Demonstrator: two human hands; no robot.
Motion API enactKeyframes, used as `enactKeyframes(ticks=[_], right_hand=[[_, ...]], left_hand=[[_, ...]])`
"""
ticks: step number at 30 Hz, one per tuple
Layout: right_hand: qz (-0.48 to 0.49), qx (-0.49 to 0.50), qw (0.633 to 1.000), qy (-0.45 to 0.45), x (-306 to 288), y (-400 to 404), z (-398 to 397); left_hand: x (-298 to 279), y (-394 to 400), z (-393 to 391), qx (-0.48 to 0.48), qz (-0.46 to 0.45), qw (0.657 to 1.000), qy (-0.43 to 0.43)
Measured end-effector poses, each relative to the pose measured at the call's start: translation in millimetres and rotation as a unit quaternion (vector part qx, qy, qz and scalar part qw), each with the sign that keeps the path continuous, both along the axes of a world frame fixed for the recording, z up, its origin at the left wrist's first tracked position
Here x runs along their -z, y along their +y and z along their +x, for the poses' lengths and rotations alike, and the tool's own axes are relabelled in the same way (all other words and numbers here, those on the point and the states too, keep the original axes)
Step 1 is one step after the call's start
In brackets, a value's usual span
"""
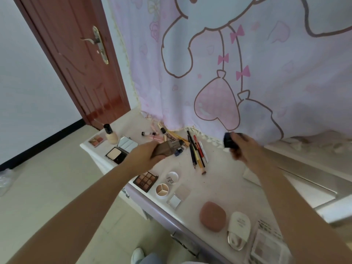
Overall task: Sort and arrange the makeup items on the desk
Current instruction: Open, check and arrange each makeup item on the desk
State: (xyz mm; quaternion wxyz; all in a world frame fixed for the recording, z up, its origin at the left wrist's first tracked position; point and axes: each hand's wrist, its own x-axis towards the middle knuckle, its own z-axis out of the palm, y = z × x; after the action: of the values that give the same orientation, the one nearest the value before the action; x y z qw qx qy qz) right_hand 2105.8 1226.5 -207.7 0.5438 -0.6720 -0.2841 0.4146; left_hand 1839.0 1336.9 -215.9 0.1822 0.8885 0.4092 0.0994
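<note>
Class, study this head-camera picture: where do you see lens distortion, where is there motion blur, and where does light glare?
Head view: the wide lens bends the door frame and desk edge into leaning lines; the right hand with its dark cap is smeared by motion, the left hand and brown bottle slightly soft; daylight glows evenly through the curtain, with a sheen low on the door.

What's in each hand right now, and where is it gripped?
Left hand grips a brown bottle round its body. Right hand holds a black cap by its side.
</note>
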Motion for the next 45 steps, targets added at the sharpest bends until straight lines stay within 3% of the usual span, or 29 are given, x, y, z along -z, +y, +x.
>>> enactKeyframes(ticks=[7, 15, 23, 26, 31, 38, 45], right_hand=[[-0.02, -0.162, 0.974, -0.158, 8, 6, -48], [-0.114, -0.226, 0.946, -0.203, 33, 3, -63], [-0.184, -0.271, 0.926, -0.189, 47, -10, -61], [-0.205, -0.258, 0.924, -0.193, 56, -14, -59], [-0.222, -0.181, 0.952, -0.107, 65, -30, -45], [-0.295, -0.093, 0.925, -0.22, 112, -68, -30], [-0.34, -0.067, 0.895, -0.28, 128, -79, -52]], left_hand=[[14, -24, 24, 0.052, -0.026, 0.998, 0.013], [33, -40, 24, 0.069, -0.128, 0.989, 0.041], [66, -47, 33, 0.095, -0.211, 0.969, 0.082], [86, -47, 38, 0.101, -0.251, 0.958, 0.096], [96, -48, 51, 0.101, -0.317, 0.941, 0.067], [128, -32, 74, 0.132, -0.408, 0.903, -0.005], [143, -19, 83, 0.219, -0.399, 0.89, -0.014]])
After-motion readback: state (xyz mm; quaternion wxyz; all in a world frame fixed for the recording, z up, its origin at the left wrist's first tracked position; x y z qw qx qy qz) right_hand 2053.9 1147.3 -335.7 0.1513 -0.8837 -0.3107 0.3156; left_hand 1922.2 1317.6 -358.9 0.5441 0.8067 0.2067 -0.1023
